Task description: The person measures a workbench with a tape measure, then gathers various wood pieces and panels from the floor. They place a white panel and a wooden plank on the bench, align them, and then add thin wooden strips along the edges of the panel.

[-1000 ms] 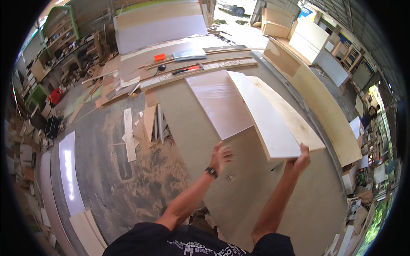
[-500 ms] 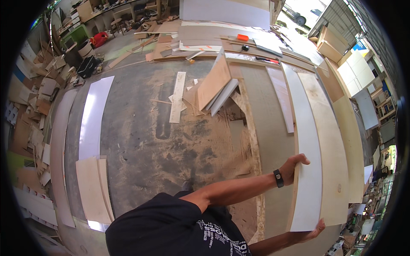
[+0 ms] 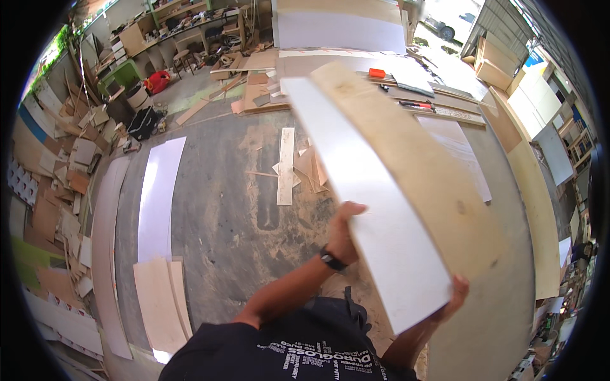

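a long white panel (image 3: 376, 197) slants beside a pale, knotted wooden board (image 3: 419, 168), both raised.

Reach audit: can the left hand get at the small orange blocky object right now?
Probably not: the left hand grips the long, flat white-faced board by its left edge, and the orange object lies much farther off.
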`<state>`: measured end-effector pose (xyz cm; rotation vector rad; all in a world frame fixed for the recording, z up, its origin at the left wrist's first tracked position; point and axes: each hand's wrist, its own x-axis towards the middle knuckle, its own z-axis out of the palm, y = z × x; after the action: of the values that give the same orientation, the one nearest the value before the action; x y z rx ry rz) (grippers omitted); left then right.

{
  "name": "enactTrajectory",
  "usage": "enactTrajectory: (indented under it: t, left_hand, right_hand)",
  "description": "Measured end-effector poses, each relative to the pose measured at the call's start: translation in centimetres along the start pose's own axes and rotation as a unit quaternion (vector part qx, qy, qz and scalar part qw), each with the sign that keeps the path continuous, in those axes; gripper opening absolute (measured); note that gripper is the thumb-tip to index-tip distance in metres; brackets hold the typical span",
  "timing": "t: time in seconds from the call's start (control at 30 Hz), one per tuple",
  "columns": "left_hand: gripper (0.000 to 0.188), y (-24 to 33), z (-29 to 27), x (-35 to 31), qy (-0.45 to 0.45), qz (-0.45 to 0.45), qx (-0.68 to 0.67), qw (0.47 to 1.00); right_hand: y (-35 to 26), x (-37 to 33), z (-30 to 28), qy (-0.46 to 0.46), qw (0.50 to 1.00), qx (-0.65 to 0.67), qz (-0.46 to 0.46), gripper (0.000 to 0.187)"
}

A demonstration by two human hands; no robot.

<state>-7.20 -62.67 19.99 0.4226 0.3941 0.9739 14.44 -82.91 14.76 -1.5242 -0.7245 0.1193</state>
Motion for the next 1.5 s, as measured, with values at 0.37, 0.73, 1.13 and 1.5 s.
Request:
enactTrajectory:
  t: [0.37,0.73,1.13,1.5]
  left_hand:
    - [0.064,9.9,-22.4,10.1,0.145,0.023,-0.071,0.987]
    - [0.059,19.7,-36.5,20.9,0.211,-0.007,-0.102,0.972]
    - [0.054,27.3,-68.8,35.0,0.286,-0.144,-0.003,0.947]
    - [0.034,18.5,-90.7,29.1,0.452,-0.234,0.034,0.86]
  right_hand:
    - [2.5,2.5,33.9,-0.144,0.882,0.321,0.314,0.013]
    - [10.5,1.0,61.4,-0.12,0.931,0.155,0.307,0.025]
    - [29.5,-11.8,83.9,0.054,0.845,0.234,0.478,0.013]
    - [46.3,-28.6,84.4,0.095,0.686,0.328,0.643,0.018]
